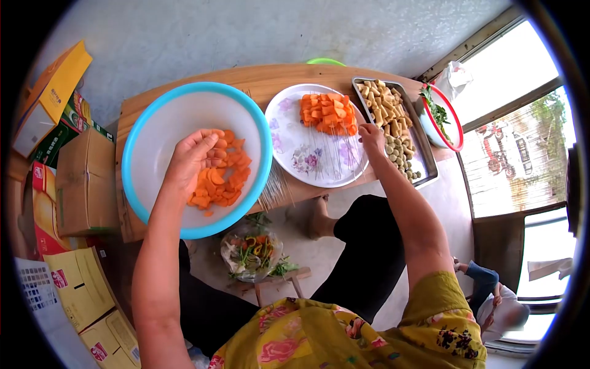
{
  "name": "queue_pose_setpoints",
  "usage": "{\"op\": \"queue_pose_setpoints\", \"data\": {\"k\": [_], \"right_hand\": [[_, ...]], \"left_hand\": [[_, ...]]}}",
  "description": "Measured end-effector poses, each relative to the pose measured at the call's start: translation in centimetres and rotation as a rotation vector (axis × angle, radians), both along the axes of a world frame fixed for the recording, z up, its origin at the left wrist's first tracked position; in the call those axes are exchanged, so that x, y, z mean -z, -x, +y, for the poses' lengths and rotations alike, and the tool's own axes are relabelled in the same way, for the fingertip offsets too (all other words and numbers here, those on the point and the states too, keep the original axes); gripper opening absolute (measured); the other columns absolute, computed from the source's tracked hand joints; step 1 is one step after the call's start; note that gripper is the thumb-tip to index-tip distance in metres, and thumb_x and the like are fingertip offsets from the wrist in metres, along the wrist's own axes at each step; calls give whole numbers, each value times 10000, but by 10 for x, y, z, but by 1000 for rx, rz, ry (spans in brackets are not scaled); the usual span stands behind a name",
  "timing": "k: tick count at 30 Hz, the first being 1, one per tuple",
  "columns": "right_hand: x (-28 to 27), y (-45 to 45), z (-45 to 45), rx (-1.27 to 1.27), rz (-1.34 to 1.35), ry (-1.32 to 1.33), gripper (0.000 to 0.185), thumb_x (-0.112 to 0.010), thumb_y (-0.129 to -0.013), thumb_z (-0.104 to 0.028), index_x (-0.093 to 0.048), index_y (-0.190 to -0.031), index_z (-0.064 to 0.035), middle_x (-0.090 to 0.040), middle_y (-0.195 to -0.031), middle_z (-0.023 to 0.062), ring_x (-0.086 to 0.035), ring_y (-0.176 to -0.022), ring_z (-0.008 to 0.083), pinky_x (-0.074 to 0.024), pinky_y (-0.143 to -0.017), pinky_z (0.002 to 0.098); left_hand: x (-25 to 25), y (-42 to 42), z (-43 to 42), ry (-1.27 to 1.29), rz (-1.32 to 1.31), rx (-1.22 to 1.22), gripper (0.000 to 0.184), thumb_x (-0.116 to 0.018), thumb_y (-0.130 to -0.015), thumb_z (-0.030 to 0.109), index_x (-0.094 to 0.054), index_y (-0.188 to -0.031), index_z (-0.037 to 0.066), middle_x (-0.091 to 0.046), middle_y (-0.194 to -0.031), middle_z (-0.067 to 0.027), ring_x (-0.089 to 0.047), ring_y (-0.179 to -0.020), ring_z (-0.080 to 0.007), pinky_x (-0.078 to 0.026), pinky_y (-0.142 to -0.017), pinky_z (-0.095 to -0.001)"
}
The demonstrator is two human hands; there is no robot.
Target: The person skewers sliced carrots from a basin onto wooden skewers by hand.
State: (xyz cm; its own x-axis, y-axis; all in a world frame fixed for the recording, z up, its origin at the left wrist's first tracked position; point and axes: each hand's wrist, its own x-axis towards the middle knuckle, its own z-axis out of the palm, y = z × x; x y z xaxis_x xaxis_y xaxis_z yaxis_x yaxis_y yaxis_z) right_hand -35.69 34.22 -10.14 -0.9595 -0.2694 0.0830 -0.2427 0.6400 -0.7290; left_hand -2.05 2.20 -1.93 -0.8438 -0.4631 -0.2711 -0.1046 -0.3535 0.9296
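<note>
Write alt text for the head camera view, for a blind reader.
A person's left hand is over a blue-rimmed bowl of carrot slices; the right hand is at the edge of a floral plate of carrot pieces and thin sticks. Beside it on the wooden table, a metal tray holds small brownish pieces.

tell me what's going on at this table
A person sits at it, working with two bare hands. The left hand is over a big white plastic bowl with a light-blue rim, by loose flat orange slices. The right hand is at the edge of a round white plate with purple flowers, where orange pieces on thin sticks are piled. I can't tell whether the fingers hold anything. Beyond it, a metal tray holds tan and greenish pieces.
</note>
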Motion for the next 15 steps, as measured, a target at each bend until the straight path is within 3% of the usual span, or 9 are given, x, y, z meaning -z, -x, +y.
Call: {"op": "queue_pose_setpoints", "data": {"k": [1,3,6,8,10,12,13,15], "right_hand": [[0,1,4,-1,3,-1,245,-586,-861,-192,-652,-993,3,-651,-768,65,-598,-588,128,-478,-565,260],[0,-1,9,-30,104,32,243,-593,-833,-225,-663,-950,-25,-664,-782,99,-633,-690,175,-493,-679,314],[-59,-69,-10,-238,-23,58,221,-575,-851,-185,-647,-955,-4,-648,-754,85,-614,-612,146,-486,-587,284],[-67,-111,-18,-351,-86,57,220,-554,-882,-184,-639,-963,2,-627,-698,72,-575,-551,112,-465,-533,277],[-73,-155,-31,-400,-110,-122,202,-566,-881,-213,-641,-936,-33,-626,-661,104,-607,-554,191,-469,-537,326],[-45,-178,-32,-566,91,-209,177,-579,-868,-232,-640,-890,-67,-625,-667,150,-619,-596,305,-474,-566,388],[-36,-188,-34,-594,23,-234,167,-579,-853,-239,-627,-868,-80,-623,-699,176,-602,-656,383,-475,-606,440],[-19,-206,-41,-623,119,-361,188,-579,-851,-251,-614,-877,-68,-632,-697,163,-618,-673,361,-476,-631,448]], "left_hand": [[1,0,-1,-1,22,6,193,-582,-914,222,-613,-1025,67,-635,-890,-26,-595,-745,-94,-481,-682,-250],[2,-1,-3,-9,39,5,199,-581,-915,221,-612,-1030,62,-634,-891,-27,-594,-739,-95,-482,-677,-250],[5,-6,-8,-17,50,-16,206,-577,-918,214,-610,-1039,51,-631,-892,-28,-593,-735,-95,-482,-657,-244],[7,-7,-12,36,100,51,265,-561,-928,242,-592,-1092,37,-623,-931,-34,-600,-820,-116,-489,-739,-267],[3,-8,-8,23,92,20,239,-570,-924,231,-602,-1064,41,-625,-907,-31,-597,-780,-105,-485,-689,-249],[1,-9,-7,20,95,-8,214,-578,-919,220,-613,-1036,44,-626,-883,-28,-594,-741,-95,-481,-639,-231],[2,-10,-8,23,103,-11,215,-579,-919,222,-614,-1034,44,-626,-885,-30,-596,-744,-96,-482,-642,-231],[1,-13,-9,26,111,-16,216,-581,-918,225,-615,-1031,44,-626,-886,-31,-599,-747,-98,-483,-645,-230]]}}
